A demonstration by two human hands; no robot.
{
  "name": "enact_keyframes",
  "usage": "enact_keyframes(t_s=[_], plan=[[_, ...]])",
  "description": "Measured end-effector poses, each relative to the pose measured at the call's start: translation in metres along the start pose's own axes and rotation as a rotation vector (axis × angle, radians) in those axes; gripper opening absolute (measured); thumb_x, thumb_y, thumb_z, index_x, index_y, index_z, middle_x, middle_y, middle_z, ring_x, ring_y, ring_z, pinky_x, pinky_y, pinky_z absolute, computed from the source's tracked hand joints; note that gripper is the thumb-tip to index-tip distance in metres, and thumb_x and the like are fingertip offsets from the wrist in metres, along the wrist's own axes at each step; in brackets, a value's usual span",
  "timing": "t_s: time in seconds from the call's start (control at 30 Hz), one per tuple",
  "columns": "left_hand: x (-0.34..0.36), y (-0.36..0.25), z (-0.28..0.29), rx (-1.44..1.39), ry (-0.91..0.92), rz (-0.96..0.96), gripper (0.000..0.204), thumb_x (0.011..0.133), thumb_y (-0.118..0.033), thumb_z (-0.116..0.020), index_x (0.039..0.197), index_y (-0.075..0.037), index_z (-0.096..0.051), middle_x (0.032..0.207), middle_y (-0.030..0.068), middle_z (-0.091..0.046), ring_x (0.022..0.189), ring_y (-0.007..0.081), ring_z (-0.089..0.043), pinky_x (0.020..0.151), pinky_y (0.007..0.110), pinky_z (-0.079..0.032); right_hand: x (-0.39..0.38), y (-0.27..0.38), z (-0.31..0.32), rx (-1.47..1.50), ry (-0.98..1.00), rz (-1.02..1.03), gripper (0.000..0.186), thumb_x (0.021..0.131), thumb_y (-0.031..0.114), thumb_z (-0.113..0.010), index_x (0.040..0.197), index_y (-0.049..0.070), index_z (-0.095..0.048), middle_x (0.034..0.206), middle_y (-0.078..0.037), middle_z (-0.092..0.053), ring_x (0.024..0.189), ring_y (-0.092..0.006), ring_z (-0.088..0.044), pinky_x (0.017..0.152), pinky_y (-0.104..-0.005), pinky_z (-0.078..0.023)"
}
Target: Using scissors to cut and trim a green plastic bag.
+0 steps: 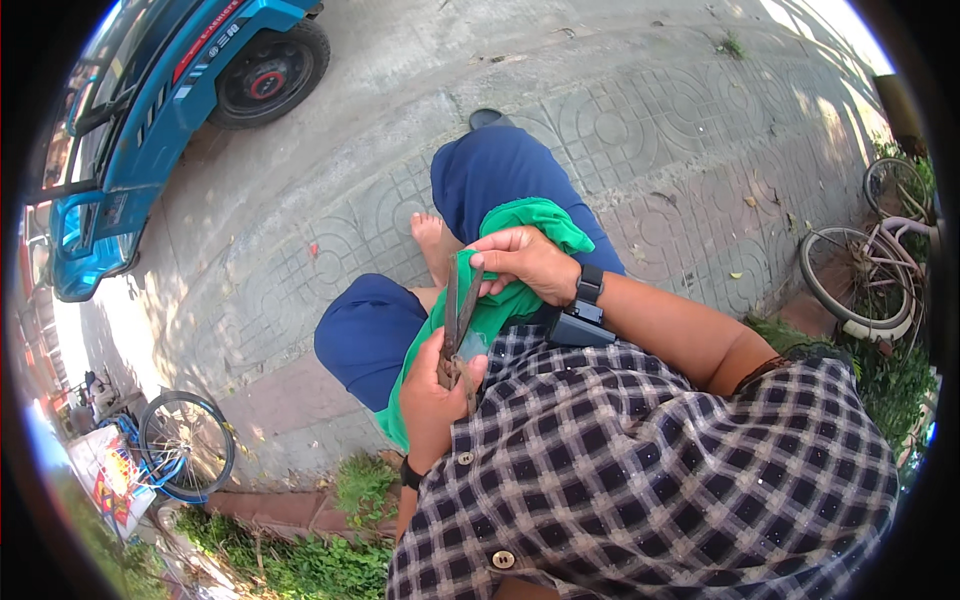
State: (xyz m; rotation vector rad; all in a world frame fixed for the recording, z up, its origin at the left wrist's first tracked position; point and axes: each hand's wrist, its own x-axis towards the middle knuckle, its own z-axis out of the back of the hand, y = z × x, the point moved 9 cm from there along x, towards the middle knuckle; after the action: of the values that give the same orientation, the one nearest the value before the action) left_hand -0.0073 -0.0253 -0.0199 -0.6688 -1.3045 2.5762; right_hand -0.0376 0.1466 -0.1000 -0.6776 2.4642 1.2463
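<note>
my left grip (436, 390) is closed around the handles of the dark scissors (451, 315), blades parted; my right grip (530, 267) pinches the green cloth (492, 316), draped over my blue trousers (500, 168).

Bright daylight illuminates the paving (640, 130), with dappled shade at right. Highlights clip near the rim. Fisheye distortion curves the blue cargo vehicle (150, 165); black vignetting darkens the corners.

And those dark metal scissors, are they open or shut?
Slightly open: the dark metal scissors spread in a narrow V, with green cloth showing between.
</note>
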Motion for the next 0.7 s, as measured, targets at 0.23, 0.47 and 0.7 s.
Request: enact_keyframes(t_s=[0.23,0.47,0.7], plan=[[0.001,-0.004,-0.008,0.087,0.087,-0.028,0.055,0.082,-0.018,-0.074,0.124,0.005,-0.049,0.098,0.0052,-0.062,0.077,0.0066,-0.052,0.068,0.019,-0.044,0.002,-0.002,0.004,0.003,-0.009,0.031,0.024,0.091,0.02,-0.063,0.109,0.004,-0.065,0.093,-0.006,-0.069,0.077,-0.0106,-0.065,0.065,-0.0223,-0.052],[0.003,-0.006,-0.006,0.098,0.057,-0.056,0.054,0.081,-0.021,-0.076,0.123,0.003,-0.052,0.094,0.0045,-0.062,0.075,0.007,-0.051,0.067,0.021,-0.045,0.001,-0.001,0.002,0.022,-0.003,0.03,0.025,0.09,0.02,-0.064,0.11,0.005,-0.065,0.092,-0.005,-0.069,0.076,-0.0103,-0.065,0.065,-0.0227,-0.052],[0.003,-0.004,-0.008,0.1,0.068,0.001,0.053,0.081,-0.022,-0.075,0.122,0.002,-0.053,0.092,0.0036,-0.062,0.074,0.0063,-0.051,0.066,0.02,-0.045,0.003,-0.003,0.004,0.013,-0.007,0.044,0.026,0.09,0.02,-0.064,0.111,0.005,-0.065,0.093,-0.006,-0.069,0.077,-0.0107,-0.066,0.065,-0.0224,-0.052]])
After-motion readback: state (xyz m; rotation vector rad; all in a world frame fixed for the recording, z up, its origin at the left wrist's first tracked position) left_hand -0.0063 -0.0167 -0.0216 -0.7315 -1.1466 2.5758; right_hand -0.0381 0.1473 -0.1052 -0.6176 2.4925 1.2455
